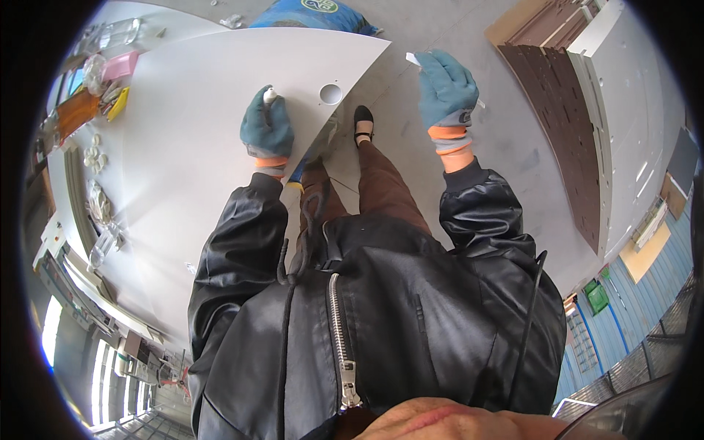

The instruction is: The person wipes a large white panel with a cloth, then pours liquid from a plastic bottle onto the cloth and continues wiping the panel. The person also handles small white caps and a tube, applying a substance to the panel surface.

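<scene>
My left hand [266,128], in a blue-grey glove with an orange cuff, rests on a large white board [191,147] and is closed around a small white cylindrical piece [270,94]. A round hole [331,93] is cut in the board just right of that hand, near the board's edge. My right hand [446,86], gloved the same way, is raised over the grey floor beyond the board and pinches a small white strip [413,59] between its fingertips. My black jacket and brown trousers fill the lower middle.
Small white fittings [94,155], clear plastic bags [99,205], a pink box [119,66] and an orange packet [77,111] lie along the board's left side. A blue sack [312,15] lies on the floor beyond. Dark brown panels [565,125] and white boards [631,132] are stacked at right.
</scene>
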`<act>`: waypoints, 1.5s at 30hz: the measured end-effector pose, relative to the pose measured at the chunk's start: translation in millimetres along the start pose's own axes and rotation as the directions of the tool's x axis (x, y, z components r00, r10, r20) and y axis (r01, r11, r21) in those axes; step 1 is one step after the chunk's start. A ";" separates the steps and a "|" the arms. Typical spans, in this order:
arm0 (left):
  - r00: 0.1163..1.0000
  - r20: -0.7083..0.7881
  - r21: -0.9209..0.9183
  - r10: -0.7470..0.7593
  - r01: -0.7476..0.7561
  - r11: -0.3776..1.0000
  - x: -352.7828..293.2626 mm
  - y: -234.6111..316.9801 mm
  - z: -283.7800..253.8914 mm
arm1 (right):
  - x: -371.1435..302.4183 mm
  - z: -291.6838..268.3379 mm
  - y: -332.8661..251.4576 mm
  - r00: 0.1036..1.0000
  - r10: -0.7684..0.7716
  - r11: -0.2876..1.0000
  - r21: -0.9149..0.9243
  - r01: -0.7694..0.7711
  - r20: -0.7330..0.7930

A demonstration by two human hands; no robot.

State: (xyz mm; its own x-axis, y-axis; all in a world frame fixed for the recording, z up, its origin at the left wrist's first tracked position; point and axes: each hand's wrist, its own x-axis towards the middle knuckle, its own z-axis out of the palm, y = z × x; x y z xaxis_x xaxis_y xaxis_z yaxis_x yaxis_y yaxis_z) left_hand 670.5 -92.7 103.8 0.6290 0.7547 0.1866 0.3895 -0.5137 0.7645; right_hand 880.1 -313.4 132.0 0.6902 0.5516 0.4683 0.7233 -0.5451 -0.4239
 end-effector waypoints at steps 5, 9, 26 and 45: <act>1.000 -0.017 0.031 0.002 -0.001 1.000 1.0 5.7 2.5 | -0.1 19.4 6.3 0.992 -0.124 0.970 -0.213 0.117 -0.020; 1.000 -0.002 0.029 -0.007 0.007 1.000 -1.2 1.4 1.2 | 2.7 29.1 7.8 0.985 -0.169 0.952 -0.264 0.154 -0.033; 0.999 0.005 0.046 0.051 -0.051 0.998 -0.6 2.1 2.5 | 13.1 33.9 10.3 0.986 -0.168 0.936 -0.311 0.165 0.019; 1.000 -0.001 0.038 0.022 -0.022 0.999 -0.7 5.5 5.4 | 13.2 33.7 12.9 0.980 -0.195 0.934 -0.311 0.177 -0.028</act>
State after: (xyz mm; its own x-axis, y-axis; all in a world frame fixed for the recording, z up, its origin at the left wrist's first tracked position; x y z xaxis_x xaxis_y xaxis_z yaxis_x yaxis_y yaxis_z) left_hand 675.8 -98.3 104.5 0.6368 0.7435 0.2040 0.4009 -0.5454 0.7361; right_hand 899.2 -291.9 106.6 0.5352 0.6295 0.5633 0.7908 -0.6078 -0.0723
